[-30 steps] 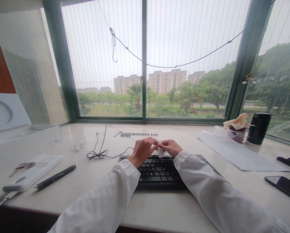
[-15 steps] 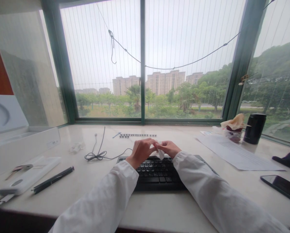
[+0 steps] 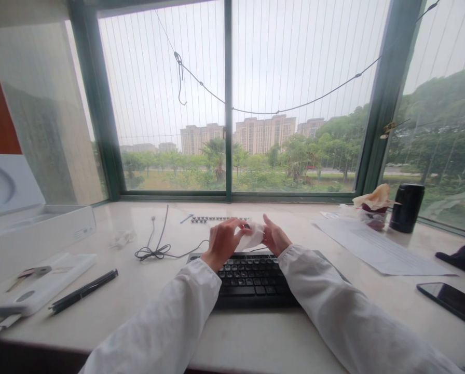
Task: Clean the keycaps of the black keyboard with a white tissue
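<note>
My left hand (image 3: 225, 242) is closed in a pinch around a small dark keycap (image 3: 247, 226) above the keyboard's back edge. A crumpled white tissue (image 3: 252, 239) hangs between my two hands, close against the keycap. My right hand (image 3: 276, 239) has the tissue at its fingers, with one digit pointing up, apart from the rest. Below both wrists lies the black keyboard (image 3: 251, 280), partly covered by my sleeves. Just behind my hands, small keycaps (image 3: 217, 218) stand in rows, with a thin blue tool (image 3: 186, 218) at their left end.
A coiled black cable (image 3: 154, 253) lies left of the keyboard, near a crumpled tissue (image 3: 121, 238). Pens (image 3: 83, 291), a white power bank (image 3: 41, 291) and a white box (image 3: 61, 228) are further left. Paper (image 3: 372, 249), a phone (image 3: 452, 301) and a black can (image 3: 407, 208) are right.
My hands have drawn slightly apart. The right thumb has lifted, the tissue has spread out between the hands, and a dark keycap now shows in my left fingers.
</note>
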`<control>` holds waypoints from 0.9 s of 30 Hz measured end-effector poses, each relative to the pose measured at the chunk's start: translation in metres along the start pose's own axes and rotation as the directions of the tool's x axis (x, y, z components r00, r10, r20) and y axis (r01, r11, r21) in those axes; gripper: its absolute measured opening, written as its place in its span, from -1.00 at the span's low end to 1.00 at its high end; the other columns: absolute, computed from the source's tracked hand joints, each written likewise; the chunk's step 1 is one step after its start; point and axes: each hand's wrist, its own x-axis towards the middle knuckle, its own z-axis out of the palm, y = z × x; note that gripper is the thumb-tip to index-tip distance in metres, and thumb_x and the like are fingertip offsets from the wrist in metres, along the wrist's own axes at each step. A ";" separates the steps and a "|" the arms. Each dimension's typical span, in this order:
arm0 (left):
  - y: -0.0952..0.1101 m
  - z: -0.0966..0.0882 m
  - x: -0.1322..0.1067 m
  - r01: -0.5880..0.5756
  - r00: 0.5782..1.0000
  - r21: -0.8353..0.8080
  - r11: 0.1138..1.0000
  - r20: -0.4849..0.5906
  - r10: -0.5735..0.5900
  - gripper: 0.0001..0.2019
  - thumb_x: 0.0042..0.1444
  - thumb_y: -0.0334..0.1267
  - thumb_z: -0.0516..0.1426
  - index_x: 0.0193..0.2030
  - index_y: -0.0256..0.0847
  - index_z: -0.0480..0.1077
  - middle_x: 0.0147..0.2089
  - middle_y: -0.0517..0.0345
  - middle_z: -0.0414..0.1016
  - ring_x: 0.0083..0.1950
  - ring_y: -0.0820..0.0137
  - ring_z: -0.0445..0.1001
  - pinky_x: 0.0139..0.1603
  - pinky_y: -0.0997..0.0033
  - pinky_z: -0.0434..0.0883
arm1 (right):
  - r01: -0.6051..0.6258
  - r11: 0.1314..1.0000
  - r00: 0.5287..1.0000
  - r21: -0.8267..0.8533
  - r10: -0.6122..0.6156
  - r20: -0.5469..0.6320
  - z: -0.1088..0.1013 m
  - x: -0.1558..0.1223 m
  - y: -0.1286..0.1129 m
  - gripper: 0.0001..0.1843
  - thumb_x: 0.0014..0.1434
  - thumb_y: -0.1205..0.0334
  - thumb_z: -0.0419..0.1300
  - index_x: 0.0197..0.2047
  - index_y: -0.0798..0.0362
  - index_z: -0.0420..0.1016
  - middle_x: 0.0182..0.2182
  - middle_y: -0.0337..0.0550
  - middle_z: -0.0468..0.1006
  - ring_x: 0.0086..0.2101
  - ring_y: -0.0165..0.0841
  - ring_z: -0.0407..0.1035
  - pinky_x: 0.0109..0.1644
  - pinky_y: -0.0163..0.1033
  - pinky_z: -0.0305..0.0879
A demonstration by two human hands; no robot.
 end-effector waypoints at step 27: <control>0.007 0.002 -0.004 -0.076 0.996 -0.056 0.996 -0.043 0.073 -0.82 0.20 -0.15 0.15 -0.09 -0.03 0.52 -0.11 0.22 0.55 -0.31 0.48 0.47 -0.34 0.51 0.30 | -0.157 0.955 0.987 0.251 0.150 0.049 0.004 -0.007 -0.002 -0.46 -0.27 -0.13 0.47 -0.23 0.01 0.65 -0.26 -0.11 0.61 -0.18 -0.24 0.41 -0.09 -0.17 0.21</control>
